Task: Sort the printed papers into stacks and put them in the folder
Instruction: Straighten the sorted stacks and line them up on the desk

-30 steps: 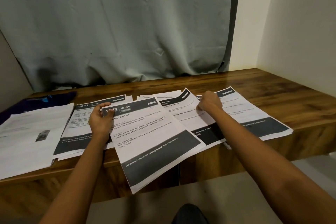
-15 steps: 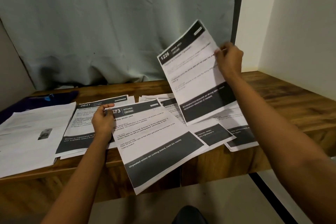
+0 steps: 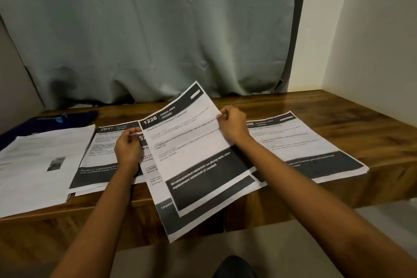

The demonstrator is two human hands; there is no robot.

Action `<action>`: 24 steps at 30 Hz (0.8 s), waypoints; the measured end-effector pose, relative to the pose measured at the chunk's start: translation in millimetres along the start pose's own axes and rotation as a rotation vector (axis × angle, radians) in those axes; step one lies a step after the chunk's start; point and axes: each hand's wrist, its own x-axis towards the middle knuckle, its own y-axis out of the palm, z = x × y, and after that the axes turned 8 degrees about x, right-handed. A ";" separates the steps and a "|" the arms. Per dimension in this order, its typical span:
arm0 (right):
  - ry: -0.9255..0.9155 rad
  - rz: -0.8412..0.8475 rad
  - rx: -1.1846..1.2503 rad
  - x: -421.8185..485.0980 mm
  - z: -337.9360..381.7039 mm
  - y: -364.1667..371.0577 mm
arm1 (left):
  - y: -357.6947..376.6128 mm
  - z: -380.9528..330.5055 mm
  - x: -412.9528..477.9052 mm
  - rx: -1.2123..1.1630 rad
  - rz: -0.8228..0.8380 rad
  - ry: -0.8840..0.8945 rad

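The white printed sheet headed 1226 [image 3: 187,142], with dark bands across its top and bottom, is tilted up off the table. The right hand [image 3: 233,126] pinches it at its right edge. It overlaps a second white sheet with a dark footer band [image 3: 155,178], and the left hand [image 3: 128,149] grips that sheet's top left corner with curled fingers.

Just left of that hand lies a stack of dark-banded sheets topped by 2641 [image 3: 99,151]. Right of the right hand, another dark-banded stack [image 3: 304,142] lies flat. Farther left sits a loose pile of plain white papers [image 3: 33,178], and beyond it a dark blue flat thing [image 3: 76,116], probably the folder. Everything rests on the brown wooden table [image 3: 338,108].

Sorting looks partway done: stacks exist, but two sheets are in hand and unplaced. No paper appears to have gone into the folder.
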 end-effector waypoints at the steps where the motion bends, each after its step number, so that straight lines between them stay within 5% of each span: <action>1: 0.014 0.023 -0.010 -7.1 -2.1 7.2 | 0.4 -0.5 0.2 -0.007 0.000 -0.017; 6: 0.036 0.148 -0.058 -28.7 -13.2 33.9 | 0.6 -5.7 -0.7 -0.093 0.001 -0.142; 15: 0.118 0.225 -0.122 -8.6 -24.8 20.6 | -1.3 0.1 1.4 0.052 0.015 -0.024; 20: 0.310 0.185 -0.616 21.1 -40.9 -26.2 | -2.0 -0.3 -0.2 0.009 0.039 -0.035; 24: 0.434 0.290 -0.647 21.6 -49.6 -45.5 | -2.0 -0.9 0.4 -0.019 0.046 -0.046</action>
